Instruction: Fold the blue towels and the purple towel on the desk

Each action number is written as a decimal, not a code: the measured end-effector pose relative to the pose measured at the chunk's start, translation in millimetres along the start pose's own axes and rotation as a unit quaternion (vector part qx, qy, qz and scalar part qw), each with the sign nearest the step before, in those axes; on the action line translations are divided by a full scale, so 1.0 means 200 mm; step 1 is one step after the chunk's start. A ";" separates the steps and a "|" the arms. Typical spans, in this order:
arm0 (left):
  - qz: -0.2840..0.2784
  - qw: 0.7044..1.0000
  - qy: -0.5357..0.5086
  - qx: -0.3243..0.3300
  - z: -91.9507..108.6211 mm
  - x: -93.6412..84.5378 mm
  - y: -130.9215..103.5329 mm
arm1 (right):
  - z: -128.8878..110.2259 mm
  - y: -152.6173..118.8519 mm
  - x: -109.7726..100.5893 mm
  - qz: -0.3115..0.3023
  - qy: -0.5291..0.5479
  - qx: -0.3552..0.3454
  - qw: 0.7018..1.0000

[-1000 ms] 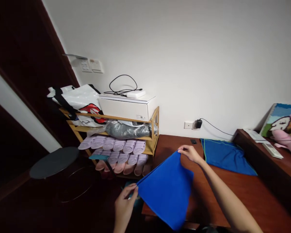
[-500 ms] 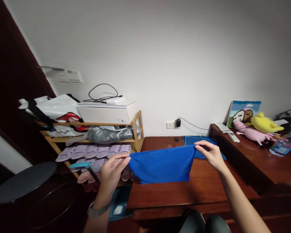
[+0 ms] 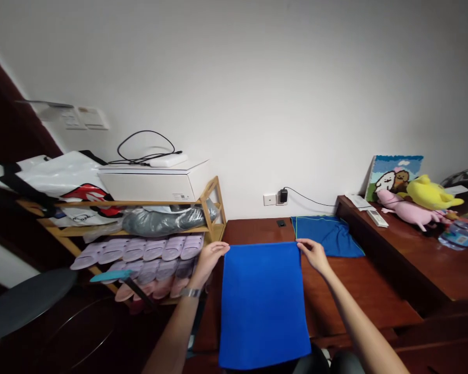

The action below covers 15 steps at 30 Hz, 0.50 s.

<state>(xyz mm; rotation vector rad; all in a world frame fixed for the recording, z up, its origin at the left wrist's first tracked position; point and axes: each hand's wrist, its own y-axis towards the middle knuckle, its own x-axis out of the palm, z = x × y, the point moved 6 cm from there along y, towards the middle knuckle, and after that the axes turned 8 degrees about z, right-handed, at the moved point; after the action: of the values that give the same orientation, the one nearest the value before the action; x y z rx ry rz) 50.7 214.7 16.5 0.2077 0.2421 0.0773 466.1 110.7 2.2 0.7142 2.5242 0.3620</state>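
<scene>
A plain blue cloth is stretched between both hands, its far edge taut and its near end reaching down toward my knees. My left hand pinches the far left corner, fingers closed. The far right corner is pinched between the thumb and fingers of my right hand. Beneath the cloth is a reddish-brown wooden desk, partly covered from view. Just beyond my right hand lies a second, darker blue cloth with a light green edge, rumpled on the desk.
On the left stands a wooden rack with lilac slippers, a white box and a bag. A raised ledge on the right holds plush toys, a remote and a bottle. A black plug is in the wall.
The blue cloth went from hanging foreshortened to spread out toward me, showing its full face. Both hands came closer together, still holding its corners. The view shifted slightly to the right.
</scene>
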 end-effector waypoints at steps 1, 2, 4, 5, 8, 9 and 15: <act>-0.004 0.999 0.030 -0.012 -0.11 0.07 0.05 | 0.11 0.02 0.10 -0.003 -0.022 0.017 1.000; -0.004 0.998 0.056 -0.021 -0.20 0.13 0.08 | 0.20 0.02 0.19 -0.005 -0.041 0.032 0.999; 0.004 0.995 0.093 -0.034 -0.38 0.24 0.12 | 0.36 0.01 0.35 -0.008 -0.067 0.050 0.996; 0.009 0.993 0.111 -0.037 -0.46 0.28 0.14 | 0.43 0.00 0.42 -0.008 -0.080 0.057 0.995; 0.023 0.987 0.156 -0.037 -0.64 0.37 0.17 | 0.58 -0.03 0.55 -0.001 -0.119 0.065 0.991; 0.026 0.985 0.167 -0.032 -0.69 0.39 0.18 | 0.62 -0.03 0.58 0.002 -0.131 0.064 0.989; 0.031 0.974 0.222 0.033 -0.86 0.47 0.26 | 0.77 0.04 0.69 0.007 -0.199 0.032 0.979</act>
<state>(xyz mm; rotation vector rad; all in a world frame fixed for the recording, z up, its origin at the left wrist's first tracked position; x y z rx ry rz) 96.5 308.4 -157.4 0.2632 0.6853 0.1793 447.4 210.2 -177.3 0.7456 2.1592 0.1248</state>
